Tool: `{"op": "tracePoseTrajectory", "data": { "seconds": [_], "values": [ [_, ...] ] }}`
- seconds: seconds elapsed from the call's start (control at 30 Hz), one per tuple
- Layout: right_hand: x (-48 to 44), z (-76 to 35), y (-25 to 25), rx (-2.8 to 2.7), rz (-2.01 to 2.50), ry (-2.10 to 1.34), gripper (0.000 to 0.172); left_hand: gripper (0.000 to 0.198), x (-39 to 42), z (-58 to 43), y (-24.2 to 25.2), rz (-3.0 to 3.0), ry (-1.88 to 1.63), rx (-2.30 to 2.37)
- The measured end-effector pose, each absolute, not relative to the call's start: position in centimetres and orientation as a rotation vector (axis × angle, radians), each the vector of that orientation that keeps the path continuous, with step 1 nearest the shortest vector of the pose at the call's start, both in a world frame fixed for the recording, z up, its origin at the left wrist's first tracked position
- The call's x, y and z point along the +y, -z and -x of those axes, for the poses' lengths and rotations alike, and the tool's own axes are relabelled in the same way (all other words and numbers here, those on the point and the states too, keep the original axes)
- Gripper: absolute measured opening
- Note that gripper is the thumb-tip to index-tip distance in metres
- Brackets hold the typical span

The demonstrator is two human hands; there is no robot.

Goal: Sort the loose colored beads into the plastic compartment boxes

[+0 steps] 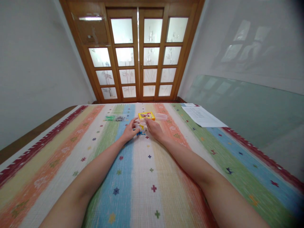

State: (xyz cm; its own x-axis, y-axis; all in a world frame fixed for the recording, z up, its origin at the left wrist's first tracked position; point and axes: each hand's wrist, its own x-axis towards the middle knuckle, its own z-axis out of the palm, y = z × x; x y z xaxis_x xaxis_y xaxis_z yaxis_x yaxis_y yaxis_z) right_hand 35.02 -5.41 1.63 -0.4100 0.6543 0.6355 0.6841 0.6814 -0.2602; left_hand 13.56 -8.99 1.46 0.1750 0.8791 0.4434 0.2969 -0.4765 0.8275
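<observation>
your left hand [130,130] and right hand [154,128], half-curled, flank small blue pieces [140,133] near a yellow box [146,115]; whether they grip anything, i cannot tell.

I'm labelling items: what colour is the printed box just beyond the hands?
The printed box is mostly yellow with red markings, seen in the head view.

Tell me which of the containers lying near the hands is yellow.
The printed box in the middle, by the right hand; the case to its right and the pack with green contents leftward are see-through.
</observation>
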Motion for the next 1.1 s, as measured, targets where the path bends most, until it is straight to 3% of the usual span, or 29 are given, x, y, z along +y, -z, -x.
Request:
{"op": "tracePoseTrajectory", "data": {
  "seconds": [0.43, 0.7, 0.87, 1.1],
  "values": [
    [-5.6, -35.5, -1.6, -2.138, 1.027, 0.037, 0.035, 0.084, -10.2, -12.6, -3.2, -2.756, -1.056, 1.212],
    [-6.3, -35.5, -2.0, -2.195, 0.920, -0.036, 0.042, 0.083, -10.1, -12.4, -3.4, -2.865, -1.024, 1.257],
    [-7.1, -35.4, -2.8, -2.193, 0.786, -0.050, 0.052, 0.071, -10.5, -12.4, -3.7, -2.661, -1.211, 1.336],
    [-7.2, -35.4, -2.9, -2.241, 0.711, 0.064, 0.055, 0.037, -9.8, -13.0, -3.1, -2.167, -1.450, 1.432]
  ]
}}
